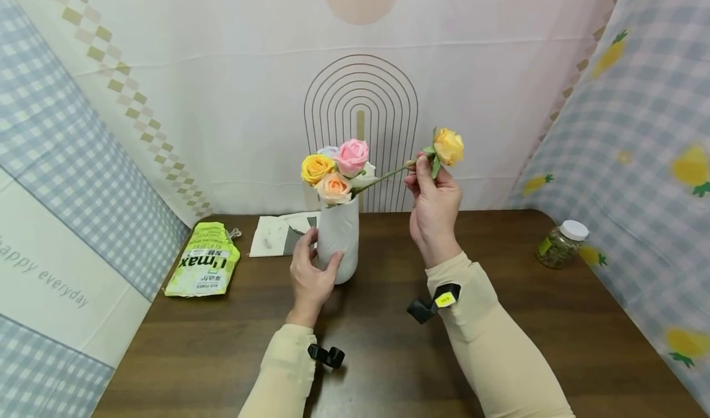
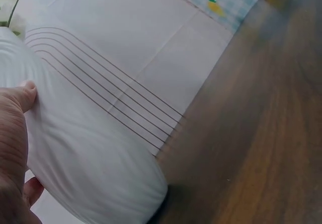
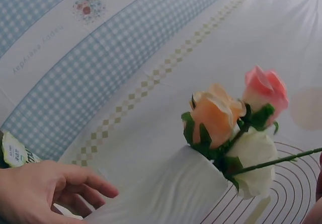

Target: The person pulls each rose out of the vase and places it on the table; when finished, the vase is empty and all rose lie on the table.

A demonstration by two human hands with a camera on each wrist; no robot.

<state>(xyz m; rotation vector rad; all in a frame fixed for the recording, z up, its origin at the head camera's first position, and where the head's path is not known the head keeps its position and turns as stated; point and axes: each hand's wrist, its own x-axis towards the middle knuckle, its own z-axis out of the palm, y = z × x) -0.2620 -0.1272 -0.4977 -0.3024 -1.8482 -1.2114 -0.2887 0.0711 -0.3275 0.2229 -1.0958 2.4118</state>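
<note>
A white rippled vase (image 1: 339, 236) stands on the brown table, holding several artificial roses. Pink (image 1: 352, 157), deep yellow (image 1: 318, 169) and peach (image 1: 334, 188) blooms show above its mouth, with a white rose (image 3: 251, 163) beside them. My left hand (image 1: 315, 272) grips the vase's side, thumb in front; the left wrist view shows the thumb pressed against it. With my right hand (image 1: 435, 211) I pinch the stem of a yellow rose (image 1: 448, 147) just under its bloom. That stem slants down to the vase mouth; its lower end is hidden among the other flowers.
A green and white packet (image 1: 204, 261) lies at the table's left. Behind the vase is a flat white and grey sheet (image 1: 272, 236). A white-lidded jar (image 1: 562, 244) stands at the right. Patterned cloth hangs behind and along both sides.
</note>
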